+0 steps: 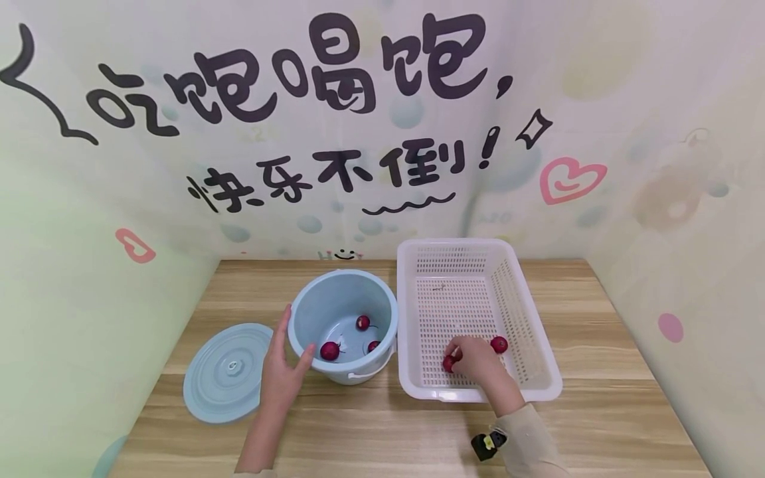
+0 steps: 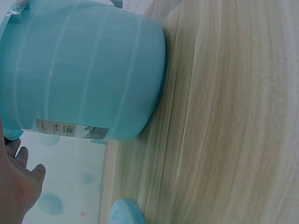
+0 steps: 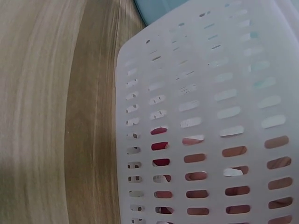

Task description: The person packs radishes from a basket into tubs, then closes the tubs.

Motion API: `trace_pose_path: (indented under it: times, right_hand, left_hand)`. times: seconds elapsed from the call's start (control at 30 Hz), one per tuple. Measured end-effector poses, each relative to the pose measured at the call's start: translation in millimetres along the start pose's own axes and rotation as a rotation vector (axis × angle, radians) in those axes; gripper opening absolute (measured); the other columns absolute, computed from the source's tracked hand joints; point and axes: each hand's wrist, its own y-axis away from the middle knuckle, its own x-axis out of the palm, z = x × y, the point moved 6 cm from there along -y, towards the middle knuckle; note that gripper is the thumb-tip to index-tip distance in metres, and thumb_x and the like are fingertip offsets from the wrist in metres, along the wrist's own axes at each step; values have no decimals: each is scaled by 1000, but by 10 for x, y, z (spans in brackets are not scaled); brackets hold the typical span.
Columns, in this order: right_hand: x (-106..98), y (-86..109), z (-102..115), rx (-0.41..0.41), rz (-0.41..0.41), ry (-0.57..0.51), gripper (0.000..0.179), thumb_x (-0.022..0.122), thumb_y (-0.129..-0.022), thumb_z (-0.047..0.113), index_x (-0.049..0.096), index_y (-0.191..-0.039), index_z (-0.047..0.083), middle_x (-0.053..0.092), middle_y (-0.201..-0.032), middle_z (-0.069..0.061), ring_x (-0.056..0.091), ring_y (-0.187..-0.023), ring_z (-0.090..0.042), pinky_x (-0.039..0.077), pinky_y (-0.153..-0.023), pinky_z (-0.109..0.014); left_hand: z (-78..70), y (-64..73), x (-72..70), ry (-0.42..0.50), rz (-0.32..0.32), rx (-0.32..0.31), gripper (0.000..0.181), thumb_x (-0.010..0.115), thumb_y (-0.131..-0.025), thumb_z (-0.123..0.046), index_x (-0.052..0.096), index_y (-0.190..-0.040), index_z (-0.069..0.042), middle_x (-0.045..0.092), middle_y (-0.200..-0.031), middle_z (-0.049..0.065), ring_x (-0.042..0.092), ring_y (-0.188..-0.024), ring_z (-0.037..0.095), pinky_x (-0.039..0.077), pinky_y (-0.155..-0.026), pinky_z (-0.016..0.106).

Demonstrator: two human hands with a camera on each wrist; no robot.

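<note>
My left hand point(image 1: 282, 372) rests against the left side of a light blue bucket point(image 1: 358, 373), its thumb and fingers spread along the rim. Inside the bucket lie red radishes point(image 1: 330, 350) with thin roots. My right hand point(image 1: 477, 362) reaches down into a white slotted basket point(image 1: 540, 352) and pinches a red radish point(image 1: 449, 364) near its front. Just right of that hand sits another radish point(image 1: 499, 344). In the right wrist view, red and skin show through the slots of the basket wall point(image 3: 201, 112), which hides most of the hand.
A round light blue lid point(image 1: 215, 378) lies on the wooden table point(image 1: 382, 438) left of the bucket. The bucket's white handle point(image 1: 370, 373) hangs at its front. A bit of root point(image 1: 439, 287) lies at the basket's back. A printed wall point(image 1: 358, 226) stands behind the table.
</note>
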Motion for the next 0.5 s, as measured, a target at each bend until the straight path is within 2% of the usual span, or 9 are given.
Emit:
trace_pose_path:
  times: [0.3, 0.5]
  right_hand:
    - [46, -19, -4, -11, 36, -26, 13, 79, -80, 4, 72, -86, 13, 66, -78, -1, 56, -73, -17, 52, -69, -30]
    - [54, -7, 13, -39, 50, -20, 14, 79, -77, 1, 73, -83, 12, 65, -75, 0, 54, -72, -16, 50, -67, -29]
  left_hand:
    - [17, 3, 3, 3, -6, 5, 80, 69, -89, -19, 29, -158, -20, 35, -162, 8, 35, -148, 34, 34, -118, 60]
    - [31, 1, 4, 13, -18, 18, 80, 70, -88, -16, 30, -158, -21, 37, -161, 7, 35, -148, 32, 32, -120, 58]
